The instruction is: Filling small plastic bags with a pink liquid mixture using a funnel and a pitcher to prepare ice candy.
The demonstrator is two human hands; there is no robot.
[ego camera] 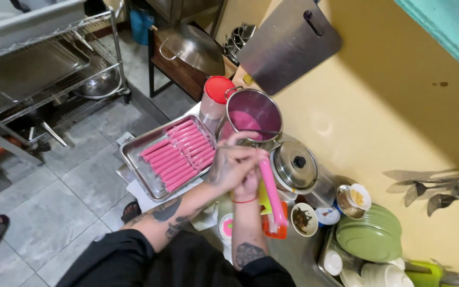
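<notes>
Both hands, left hand and right hand, are gripping a filled pink tube, which is probably slippery and risking spilling.

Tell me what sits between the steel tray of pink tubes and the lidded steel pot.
In the head view, both hands, left hand over right hand, gripping a long pink tube, lie between the tray and the lidded pot.

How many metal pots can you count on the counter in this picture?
2. An open pot holding pink liquid stands by the wall; a lidded pot sits beside it, nearer the person. Others may be hidden behind the hands.
</notes>
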